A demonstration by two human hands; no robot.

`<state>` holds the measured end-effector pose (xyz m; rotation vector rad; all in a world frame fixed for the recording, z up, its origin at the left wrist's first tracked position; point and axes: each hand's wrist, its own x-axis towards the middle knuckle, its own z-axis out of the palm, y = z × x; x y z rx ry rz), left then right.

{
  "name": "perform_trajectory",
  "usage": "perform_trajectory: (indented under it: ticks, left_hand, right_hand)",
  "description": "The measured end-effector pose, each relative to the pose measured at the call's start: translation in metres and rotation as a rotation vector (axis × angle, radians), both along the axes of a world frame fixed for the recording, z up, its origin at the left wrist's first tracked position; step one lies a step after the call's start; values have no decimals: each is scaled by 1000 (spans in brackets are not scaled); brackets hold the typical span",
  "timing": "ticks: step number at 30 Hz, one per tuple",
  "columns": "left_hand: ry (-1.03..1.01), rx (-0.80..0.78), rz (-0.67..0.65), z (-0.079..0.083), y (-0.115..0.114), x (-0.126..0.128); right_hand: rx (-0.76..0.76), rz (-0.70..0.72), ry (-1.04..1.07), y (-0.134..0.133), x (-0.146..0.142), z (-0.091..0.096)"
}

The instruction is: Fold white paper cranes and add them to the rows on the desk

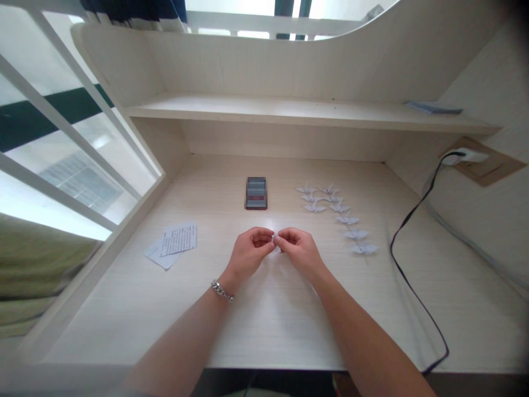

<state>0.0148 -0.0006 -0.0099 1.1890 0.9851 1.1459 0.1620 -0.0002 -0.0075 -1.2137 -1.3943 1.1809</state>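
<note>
Over the middle of the pale desk, my left hand (252,251) and my right hand (300,248) meet at the fingertips. Both pinch a small piece of white paper (276,236), mostly hidden behind the fingers, so its folded shape is not clear. A chain bracelet (222,290) circles my left wrist. To the right of my hands, several white folded paper cranes (347,220) stand in a curving line. Beyond my hands lies a dark, blurred rectangular object (256,193) with a reddish lower edge.
Two overlapping paper sheets (179,240), one printed, lie at the left. A black cable (392,251) runs from a wall socket (487,160) down across the desk's right side. A shelf (289,110) spans the back, with a flat bluish item (435,107) on it.
</note>
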Motion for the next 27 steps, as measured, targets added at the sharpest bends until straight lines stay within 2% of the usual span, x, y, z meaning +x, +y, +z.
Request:
perform_trajectory:
  ticks: [6,13,16,21,27]
  left_hand:
    - [11,-7,-6,2,-1,1]
    - [-116,-134,79,2,2,-2]
    - [-211,-191,72,3,1,-2]
    - [-370,-269,22,5,0,0]
    - [-452,-320,-26,5,2,2]
  right_hand:
    - [-20,-12,-15,1,0,3]
    - [-144,66,245,0,-3,1]
    - [-99,72,248,0,-3,1]
    - [10,-16,206,-3,-4,4]
    - [94,-66,72,-8,-7,6]
